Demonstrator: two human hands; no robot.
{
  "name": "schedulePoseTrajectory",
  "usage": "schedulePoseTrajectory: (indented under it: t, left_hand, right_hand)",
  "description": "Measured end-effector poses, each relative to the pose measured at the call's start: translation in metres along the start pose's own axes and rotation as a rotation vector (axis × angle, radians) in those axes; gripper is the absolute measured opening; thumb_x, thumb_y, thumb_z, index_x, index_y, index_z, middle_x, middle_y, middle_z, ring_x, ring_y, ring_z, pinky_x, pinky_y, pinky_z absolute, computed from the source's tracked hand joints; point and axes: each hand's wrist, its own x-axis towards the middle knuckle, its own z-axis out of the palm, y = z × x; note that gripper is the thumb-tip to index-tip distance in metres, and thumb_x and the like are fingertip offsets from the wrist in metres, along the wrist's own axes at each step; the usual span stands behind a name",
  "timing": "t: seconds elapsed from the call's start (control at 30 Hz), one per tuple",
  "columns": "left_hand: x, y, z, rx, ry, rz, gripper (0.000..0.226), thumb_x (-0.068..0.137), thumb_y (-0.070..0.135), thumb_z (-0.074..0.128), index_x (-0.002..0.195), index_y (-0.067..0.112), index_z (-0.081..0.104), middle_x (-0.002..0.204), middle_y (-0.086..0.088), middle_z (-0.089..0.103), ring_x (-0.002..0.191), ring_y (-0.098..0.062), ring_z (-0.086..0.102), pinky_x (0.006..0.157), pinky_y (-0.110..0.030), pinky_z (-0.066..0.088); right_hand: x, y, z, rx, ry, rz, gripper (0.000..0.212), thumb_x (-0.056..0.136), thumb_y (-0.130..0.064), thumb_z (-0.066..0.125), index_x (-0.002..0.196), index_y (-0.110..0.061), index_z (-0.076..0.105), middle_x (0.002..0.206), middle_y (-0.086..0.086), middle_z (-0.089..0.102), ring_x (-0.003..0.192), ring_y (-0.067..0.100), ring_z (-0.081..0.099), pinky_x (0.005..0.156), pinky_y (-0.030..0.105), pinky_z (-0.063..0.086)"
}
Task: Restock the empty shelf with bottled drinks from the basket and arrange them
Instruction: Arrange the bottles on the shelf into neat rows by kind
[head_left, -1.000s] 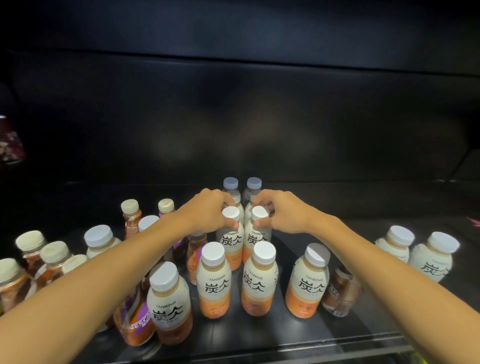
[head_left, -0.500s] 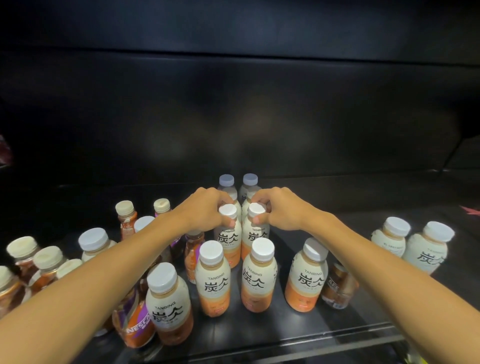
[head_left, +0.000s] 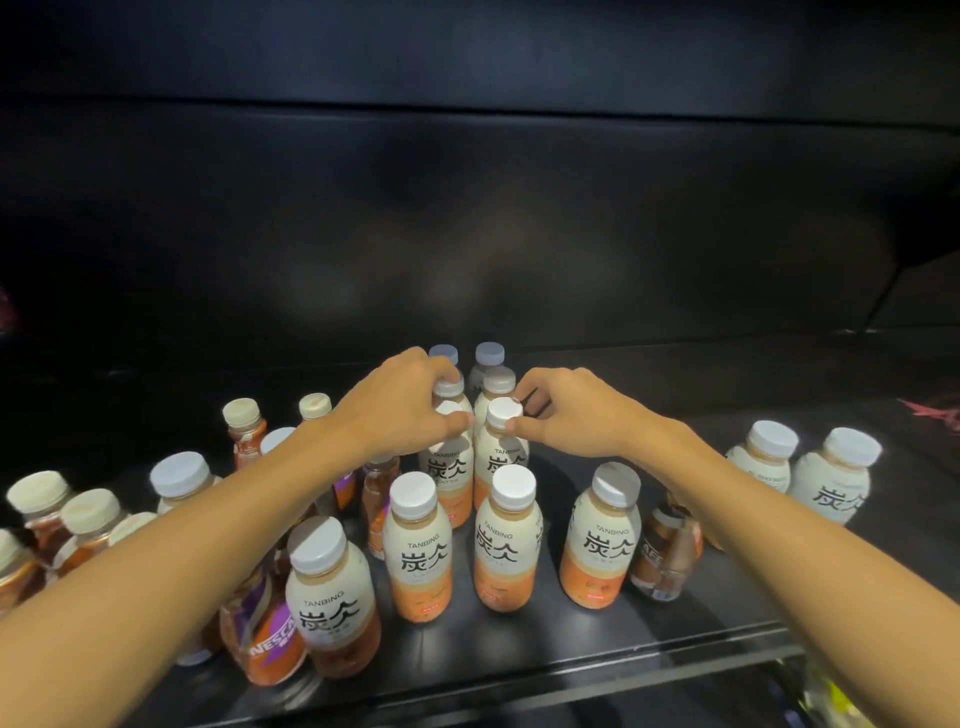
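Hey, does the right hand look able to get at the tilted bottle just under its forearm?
Probably yes. The right hand pinches a cap in the middle row, and the tilted bottle stands nearer, its cap uncovered with gaps either side. The hand would have to let go and draw back.

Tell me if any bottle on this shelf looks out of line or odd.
Yes. One brown coffee bottle sits alone among the white Tanbing bottles, tucked behind the front-right Tanbing bottle, away from the other brown ones on the left. That Tanbing bottle also leans slightly. Nothing looks spilled.
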Motion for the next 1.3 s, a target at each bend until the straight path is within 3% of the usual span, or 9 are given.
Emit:
schedulePoseTrajectory:
  t: [0.1, 0.3, 0.4, 0.53, 0.67, 0.73, 0.83, 1.13, 1.3]
  left_hand:
    - [-0.014, 0.006, -0.015, 0.018, -0.044, 0.060, 0.040, 0.085, 0.052, 0.072, 0.119, 0.031, 0.063, 0.108, 0.009, 0.059, 0.092, -0.009, 0.059, 0.076, -0.023, 0.048]
    - [-0.051, -0.001, -0.043, 0.051, -0.431, 0.112, 0.053, 0.071, 0.074, 0.070, 0.112, 0.040, 0.064, 0.099, 0.019, 0.061, 0.090, 0.001, 0.061, 0.077, -0.025, 0.054]
    - [-0.062, -0.009, -0.036, 0.047, -0.486, 0.144, 0.051, 0.070, 0.059, 0.082, 0.113, 0.039, 0.062, 0.102, 0.020, 0.063, 0.093, 0.002, 0.061, 0.083, -0.027, 0.055]
    - [-0.067, -0.017, -0.022, -0.021, -0.390, 0.142, 0.053, 0.075, 0.046, 0.085, 0.121, 0.039, 0.061, 0.104, 0.021, 0.063, 0.095, 0.005, 0.060, 0.086, -0.026, 0.053]
    - [-0.068, -0.018, -0.011, -0.040, -0.294, 0.162, 0.046, 0.076, 0.041, 0.085, 0.118, 0.035, 0.066, 0.087, 0.026, 0.058, 0.083, 0.012, 0.056, 0.073, -0.015, 0.044]
    - [-0.066, -0.018, -0.007, -0.036, -0.263, 0.153, 0.045, 0.077, 0.039, 0.085, 0.117, 0.035, 0.066, 0.085, 0.026, 0.057, 0.081, 0.010, 0.055, 0.073, -0.017, 0.043]
    - [-0.062, -0.018, 0.000, -0.070, -0.235, 0.132, 0.047, 0.079, 0.035, 0.083, 0.123, 0.036, 0.064, 0.102, 0.020, 0.067, 0.095, 0.001, 0.058, 0.085, -0.029, 0.051]
    - [-0.053, -0.012, 0.009, -0.121, -0.196, 0.114, 0.049, 0.083, 0.024, 0.079, 0.128, 0.036, 0.063, 0.121, 0.015, 0.063, 0.109, -0.006, 0.058, 0.089, -0.026, 0.049]
    - [-0.054, -0.010, 0.016, -0.154, -0.123, 0.121, 0.051, 0.082, 0.027, 0.080, 0.129, 0.035, 0.062, 0.112, 0.019, 0.054, 0.102, -0.005, 0.054, 0.087, -0.023, 0.044]
  right_hand:
    - [-0.022, -0.006, -0.009, 0.026, -0.013, -0.048, 0.042, 0.091, -0.058, 0.066, 0.118, -0.027, 0.066, 0.109, -0.006, 0.073, 0.094, 0.006, 0.070, 0.087, 0.035, 0.061]
    - [-0.054, -0.029, -0.010, 0.015, -0.108, -0.138, 0.056, 0.076, -0.076, 0.068, 0.115, -0.036, 0.066, 0.101, -0.015, 0.071, 0.095, 0.002, 0.068, 0.086, 0.030, 0.058]
    - [-0.056, -0.034, 0.000, -0.002, -0.125, -0.189, 0.044, 0.076, -0.068, 0.077, 0.105, -0.036, 0.067, 0.087, -0.014, 0.068, 0.085, 0.004, 0.065, 0.073, 0.027, 0.055]
    - [-0.051, -0.033, 0.012, -0.004, -0.124, -0.240, 0.031, 0.078, -0.057, 0.081, 0.096, -0.036, 0.065, 0.081, -0.018, 0.062, 0.079, 0.000, 0.060, 0.067, 0.022, 0.045]
    - [-0.050, -0.030, 0.014, -0.008, -0.128, -0.223, 0.034, 0.077, -0.057, 0.081, 0.097, -0.034, 0.067, 0.085, -0.012, 0.065, 0.082, 0.007, 0.062, 0.068, 0.030, 0.052]
    - [-0.050, -0.029, 0.014, -0.021, -0.115, -0.227, 0.035, 0.078, -0.054, 0.082, 0.100, -0.032, 0.069, 0.084, -0.012, 0.065, 0.080, 0.006, 0.060, 0.070, 0.031, 0.053]
    - [-0.049, -0.026, 0.016, -0.037, -0.093, -0.221, 0.036, 0.079, -0.050, 0.082, 0.108, -0.032, 0.070, 0.083, -0.012, 0.061, 0.077, 0.005, 0.056, 0.071, 0.031, 0.051]
    - [-0.039, -0.015, 0.023, -0.021, -0.068, -0.201, 0.048, 0.086, -0.038, 0.080, 0.130, -0.037, 0.061, 0.112, -0.008, 0.065, 0.094, 0.008, 0.053, 0.082, 0.030, 0.048]
    - [-0.038, -0.014, 0.021, -0.032, -0.029, -0.190, 0.058, 0.086, -0.040, 0.080, 0.137, -0.033, 0.054, 0.123, -0.010, 0.060, 0.097, 0.006, 0.048, 0.082, 0.027, 0.042]
